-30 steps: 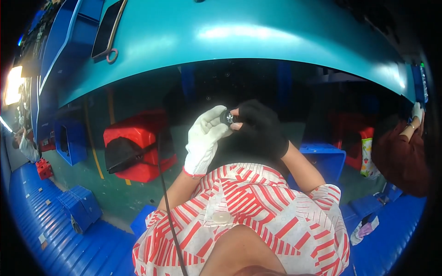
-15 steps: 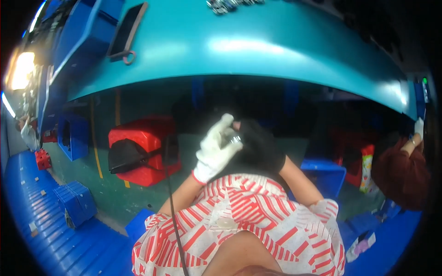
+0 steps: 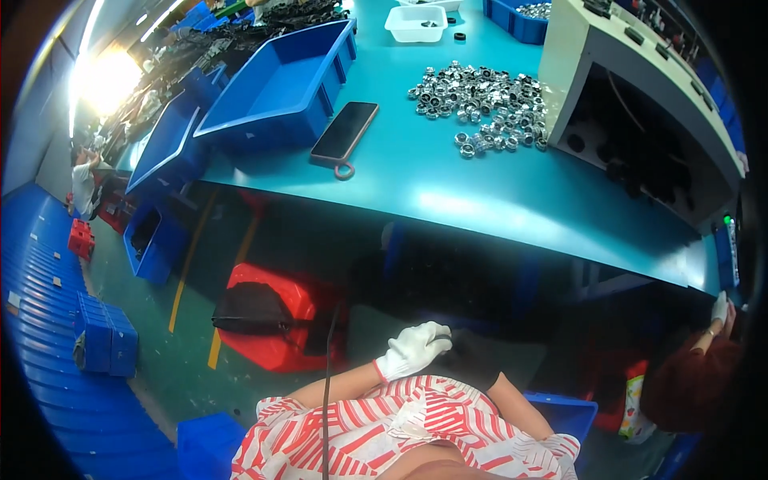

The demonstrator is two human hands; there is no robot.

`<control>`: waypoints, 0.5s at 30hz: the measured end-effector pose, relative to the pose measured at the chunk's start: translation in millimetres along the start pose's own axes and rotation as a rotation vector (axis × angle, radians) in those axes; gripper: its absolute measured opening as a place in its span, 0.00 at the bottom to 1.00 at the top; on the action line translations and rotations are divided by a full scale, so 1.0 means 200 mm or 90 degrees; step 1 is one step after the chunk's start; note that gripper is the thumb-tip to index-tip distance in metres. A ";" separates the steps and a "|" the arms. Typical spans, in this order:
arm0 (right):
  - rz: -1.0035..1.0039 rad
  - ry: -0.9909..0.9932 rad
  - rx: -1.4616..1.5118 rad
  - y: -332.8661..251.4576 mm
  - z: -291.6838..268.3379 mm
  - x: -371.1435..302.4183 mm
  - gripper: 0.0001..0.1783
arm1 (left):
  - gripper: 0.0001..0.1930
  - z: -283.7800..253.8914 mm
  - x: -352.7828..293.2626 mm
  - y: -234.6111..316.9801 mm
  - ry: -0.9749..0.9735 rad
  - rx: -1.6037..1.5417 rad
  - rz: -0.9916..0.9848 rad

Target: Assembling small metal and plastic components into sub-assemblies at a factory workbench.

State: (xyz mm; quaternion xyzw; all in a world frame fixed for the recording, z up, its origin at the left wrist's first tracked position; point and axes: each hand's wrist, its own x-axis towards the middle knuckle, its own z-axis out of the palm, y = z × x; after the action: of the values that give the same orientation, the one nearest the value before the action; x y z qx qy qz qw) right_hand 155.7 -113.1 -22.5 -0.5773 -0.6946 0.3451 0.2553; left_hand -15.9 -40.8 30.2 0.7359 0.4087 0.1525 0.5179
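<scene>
In front of my lap my two hands meet below the near edge of the table. My left hand, in a white knit glove with a red cuff, has its fingers curled closed toward the right one. What they hold is hidden from view. My right hand wears a black glove and blends into the dark background, so its fingers do not show. Beyond the hands, on the teal table, lies a spread heap of small shiny silver ring-like parts.
A phone with a pink ring lies beside a large blue bin. A white tray stands farther back, and a cream open-fronted box to the right. A red stool holds a black bag. A co-worker's gloved hand shows at far right.
The view has tilted up, showing much more of the tabletop, and my hands appear lower. My left hand has curled in more; the shiny silver piece seen between the hands is now hidden.
</scene>
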 end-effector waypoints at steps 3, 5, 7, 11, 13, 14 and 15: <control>0.070 0.035 0.077 -0.01 0.02 -0.02 0.16 | 0.14 0.00 -0.02 -0.01 -0.025 -0.061 -0.022; 0.092 0.053 0.099 0.01 0.06 -0.03 0.16 | 0.16 0.00 -0.02 -0.02 -0.063 -0.191 -0.109; 0.110 0.072 0.121 0.04 0.09 -0.03 0.17 | 0.18 -0.02 -0.04 0.00 -0.072 -0.163 -0.087; 0.045 0.034 0.003 0.04 0.11 -0.03 0.18 | 0.19 -0.02 -0.09 0.01 -0.076 -0.116 -0.104; 0.096 -0.030 0.028 -0.11 0.00 -0.01 0.18 | 0.18 -0.04 -0.10 0.06 -0.066 -0.086 -0.120; 0.017 0.020 0.036 -0.05 0.04 -0.01 0.18 | 0.18 -0.04 -0.10 0.08 -0.064 -0.082 -0.111; 0.013 0.026 0.034 -0.07 0.02 -0.01 0.18 | 0.18 -0.05 -0.10 0.08 -0.061 -0.118 -0.119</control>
State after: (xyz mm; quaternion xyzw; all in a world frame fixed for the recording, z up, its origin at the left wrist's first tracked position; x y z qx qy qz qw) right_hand 143.9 -117.6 -13.9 -0.5841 -0.6740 0.3540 0.2815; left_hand -27.1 -52.8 53.2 0.6499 0.4347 0.1053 0.6144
